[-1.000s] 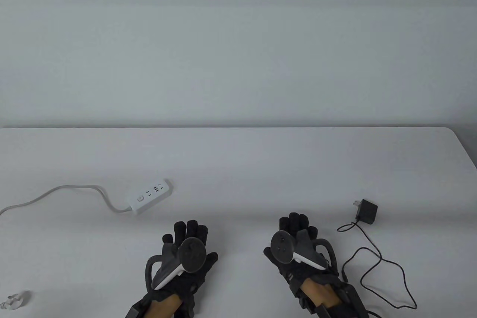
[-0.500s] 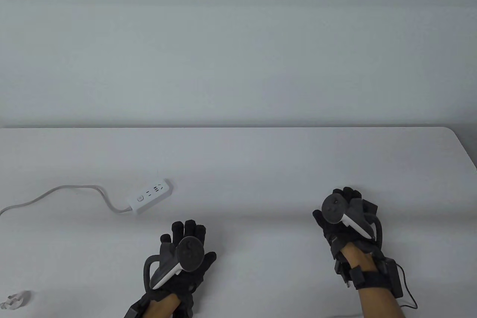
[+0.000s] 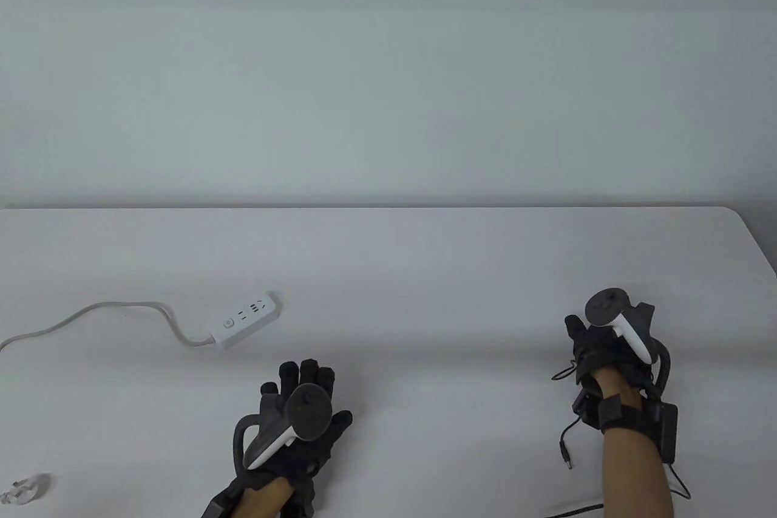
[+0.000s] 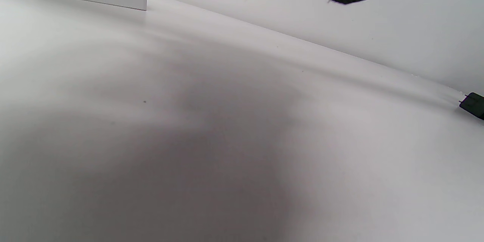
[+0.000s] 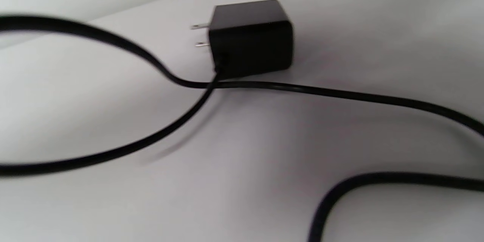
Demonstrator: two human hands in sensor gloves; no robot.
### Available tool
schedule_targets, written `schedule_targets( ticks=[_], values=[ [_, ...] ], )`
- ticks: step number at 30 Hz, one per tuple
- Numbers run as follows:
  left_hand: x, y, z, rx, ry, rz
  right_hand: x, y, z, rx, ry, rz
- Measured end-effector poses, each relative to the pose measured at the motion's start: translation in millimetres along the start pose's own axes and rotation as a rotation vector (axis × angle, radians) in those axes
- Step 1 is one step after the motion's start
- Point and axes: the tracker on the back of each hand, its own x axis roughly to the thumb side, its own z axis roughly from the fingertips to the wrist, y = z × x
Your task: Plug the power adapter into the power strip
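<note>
Far left on the table: a small clear object at the near edge, can't identify it. Not a container as far as I can tell; no containers anywhere in view, so nothing to report there.

Next right: power strip, white, lying flat at an angle, its white cord trailing off left. Sockets face up, nothing plugged in. In the left wrist view only its end shows at the top-left corner.

Your left hand rests palm-down near the bottom edge, just short of the strip, not touching it. Fingers extended and empty.

Your right hand is well over to the right, above where the power adapter sits. The table view hides the adapter under the hand. The right wrist view shows it lying on its side on the table, two prongs pointing left, black cable looping around it, no fingers in frame. So no grasp visible; I can't tell how your right fingers are set.

Step, as I read it: reach for the adapter, pickup not done yet.

Next move: grip the adapter body, not the cable. Turn the prongs downward, carry it left to the strip, line up on a two-slot socket. The strip looks light, so brace it with your left hand before you push. Watch the barrel plug end dragging.
</note>
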Motion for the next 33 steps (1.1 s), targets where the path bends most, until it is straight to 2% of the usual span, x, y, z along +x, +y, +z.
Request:
schedule_targets(
  ticks=[6,14,17,22,25,30,33],
  values=[
    [0.1,-0.2,-0.8,-0.006,0.0,0.003,-11.8,7.1,-11.5,0.016,0.136,0.002],
    [-1.0,0.3,-1.2,-0.013,0.006,0.004,-8.5,28.7,-23.7,0.094,0.2,0.06],
    [-2.0,0.9,-1.4,-0.014,0.007,0.01,-6.1,31.6,-23.2,0.064,0.223,0.052],
    [-4.2,4.1,-0.1,-0.002,0.011,0.027,0.7,35.7,-18.1,-0.016,0.23,0.152],
    [-6.0,5.6,0.8,0.005,0.012,0.038,2.5,35.3,-11.9,-0.054,0.216,0.125],
    [-8.1,6.4,1.3,-0.001,0.015,0.051,11.2,24.7,9.3,-0.187,0.164,0.092],
    [-8.9,6.5,1.6,0.0,0.017,0.055,22.8,12.2,30.3,-0.286,0.104,0.102]
  ],
)
